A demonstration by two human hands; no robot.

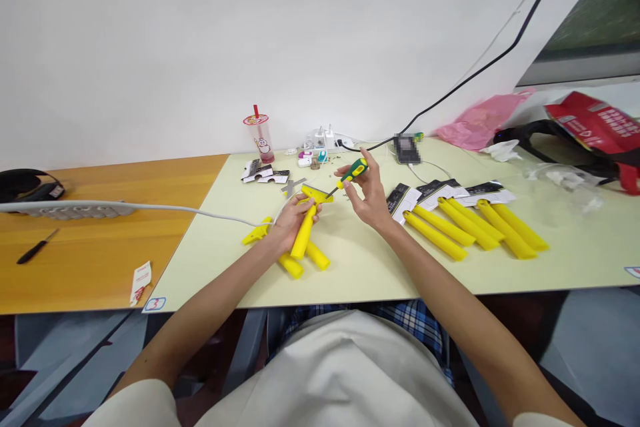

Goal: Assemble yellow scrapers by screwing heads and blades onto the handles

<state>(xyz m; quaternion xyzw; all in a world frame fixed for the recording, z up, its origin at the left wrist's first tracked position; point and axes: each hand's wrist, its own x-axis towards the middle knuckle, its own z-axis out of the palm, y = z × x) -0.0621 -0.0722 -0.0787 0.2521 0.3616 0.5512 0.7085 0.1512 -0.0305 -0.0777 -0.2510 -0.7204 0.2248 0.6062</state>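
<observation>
My left hand (pixel 291 219) is closed around a yellow T-shaped scraper (pixel 303 232), near where its handle meets the wide head. My right hand (pixel 371 192) holds a green and yellow screwdriver (pixel 354 172) by its handle, the fingers partly spread. The screwdriver's shaft slants down to the left, and its tip is at the scraper's head; whether it sits in a screw is too small to tell. Under and beside my left hand, more yellow scrapers (pixel 318 255) lie on the table, partly hidden by the hand and the held scraper.
Several yellow handles with black-and-white cards (pixel 434 195) lie to the right. More cards (pixel 265 173) lie near a lidded cup (pixel 260 137). Behind are a power strip (pixel 320 140) and a dark device (pixel 407 149). A grey cable (pixel 200 211) crosses from the left. Another screwdriver (pixel 36 248) lies far left.
</observation>
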